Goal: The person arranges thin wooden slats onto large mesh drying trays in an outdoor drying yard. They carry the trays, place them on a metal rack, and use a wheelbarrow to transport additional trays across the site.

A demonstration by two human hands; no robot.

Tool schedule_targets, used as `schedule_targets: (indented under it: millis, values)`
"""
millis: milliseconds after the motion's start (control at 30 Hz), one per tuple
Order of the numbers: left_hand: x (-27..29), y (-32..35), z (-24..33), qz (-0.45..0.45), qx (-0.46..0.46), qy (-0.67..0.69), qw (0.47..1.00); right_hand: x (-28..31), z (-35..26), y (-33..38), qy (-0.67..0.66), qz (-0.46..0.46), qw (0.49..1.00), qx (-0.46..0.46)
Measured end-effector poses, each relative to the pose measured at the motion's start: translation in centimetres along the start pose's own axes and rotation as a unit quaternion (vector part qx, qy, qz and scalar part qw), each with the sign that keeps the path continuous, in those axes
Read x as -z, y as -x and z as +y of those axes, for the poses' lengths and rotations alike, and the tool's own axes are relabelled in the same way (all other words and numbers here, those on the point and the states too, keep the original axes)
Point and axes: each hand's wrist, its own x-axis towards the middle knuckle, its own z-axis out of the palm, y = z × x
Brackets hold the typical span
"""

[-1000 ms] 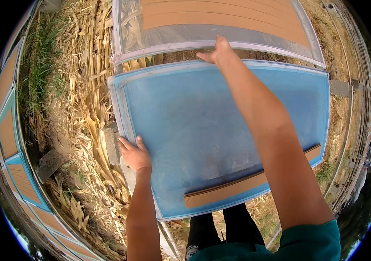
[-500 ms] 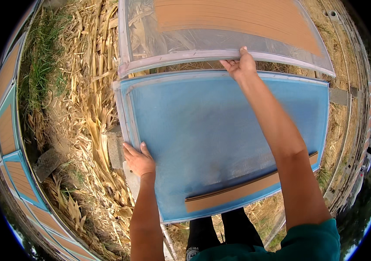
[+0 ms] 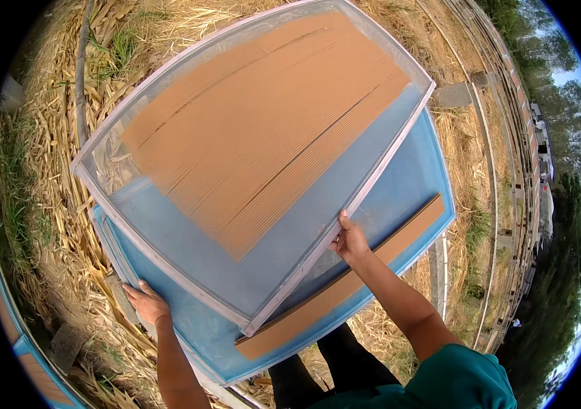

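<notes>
My right hand (image 3: 350, 240) is closed round the near edge of a mesh drying screen (image 3: 263, 307) with a pale pinkish frame. This screen sits tilted at an angle over a second, blue mesh screen (image 3: 413, 163) and covers much of it. A broad sheet of thin brown strips (image 3: 263, 129), packed side by side, lies on the upper screen. My left hand (image 3: 147, 303) rests on the blue screen's left edge with its fingers stretched out. Along the blue screen's near side lies a narrow band of similar brown strips (image 3: 338, 300), its middle partly behind my right hand.
Dry corn stalks (image 3: 52, 177) cover the ground to the left. A long pole (image 3: 484, 204) runs along the right, with concrete blocks (image 3: 454, 95) beside it. More blue-framed screens (image 3: 38, 378) stand at the lower left. Trees rise at the far right.
The pale-framed screen has come nearer, turned askew and now overlaps the blue screen, with my right hand still on its edge. My left hand stays on the blue screen's left side.
</notes>
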Motion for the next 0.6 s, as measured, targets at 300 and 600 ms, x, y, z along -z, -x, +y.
schedule_targets:
  millis: [300,600]
  values:
    - [6.2,11.7,0.1,-0.129,0.229,0.476,0.839,9.8,8.5,10.5,-0.061,-0.045,0.993,-0.088]
    - [6.9,16.7,0.0,-0.212,0.318,0.520,0.764,12.8,5.6,10.1,0.005,-0.126,0.983,-0.133]
